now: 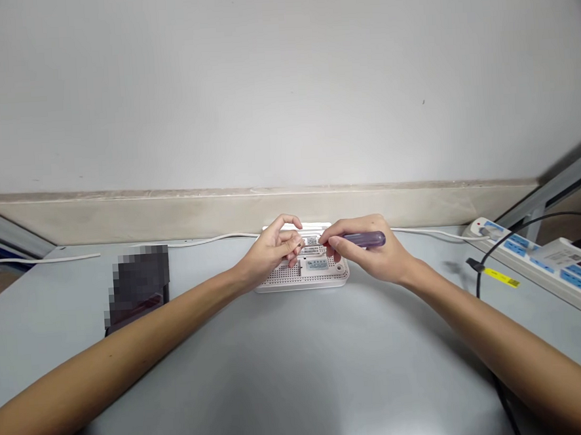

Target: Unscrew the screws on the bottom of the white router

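A white device (302, 284) with vent holes, labels and a QR code lies on the grey table near the wall. Above its right part, my right hand (366, 246) is closed round a screwdriver (368, 239) with a purple handle, whose thin shaft points left. My left hand (275, 248) is over the device's left part, thumb and forefinger pinched at the screwdriver's tip. Whatever small thing may be between those fingertips is too small to make out.
On the right of the table (280, 375) lies a white power strip (534, 268) with a plug and a black cable (478, 281) bearing a yellow tag. A dark, pixelated object (139, 282) is at left. White cables run along the wall.
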The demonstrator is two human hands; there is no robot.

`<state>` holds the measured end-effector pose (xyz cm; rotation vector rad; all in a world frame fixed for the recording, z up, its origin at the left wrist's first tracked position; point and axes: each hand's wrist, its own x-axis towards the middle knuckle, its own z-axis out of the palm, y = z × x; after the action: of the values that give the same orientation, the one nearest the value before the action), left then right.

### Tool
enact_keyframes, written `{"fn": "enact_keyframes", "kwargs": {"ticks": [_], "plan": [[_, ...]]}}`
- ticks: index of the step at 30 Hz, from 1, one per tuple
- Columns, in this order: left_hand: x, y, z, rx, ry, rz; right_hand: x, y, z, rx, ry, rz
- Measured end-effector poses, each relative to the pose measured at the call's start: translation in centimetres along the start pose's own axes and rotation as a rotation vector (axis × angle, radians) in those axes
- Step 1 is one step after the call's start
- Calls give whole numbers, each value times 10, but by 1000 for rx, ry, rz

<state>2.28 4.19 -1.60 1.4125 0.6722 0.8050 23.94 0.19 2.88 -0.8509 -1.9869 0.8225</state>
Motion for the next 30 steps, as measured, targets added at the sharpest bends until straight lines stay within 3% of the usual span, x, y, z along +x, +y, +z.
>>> {"fn": "enact_keyframes", "kwargs": {"ticks": [23, 30], "plan": [[-1, 2, 3, 12, 9, -9, 2, 0, 3, -82, -51, -34], [-1, 2, 3, -23, 16, -25, 0, 1, 1, -5, -11, -9]]}}
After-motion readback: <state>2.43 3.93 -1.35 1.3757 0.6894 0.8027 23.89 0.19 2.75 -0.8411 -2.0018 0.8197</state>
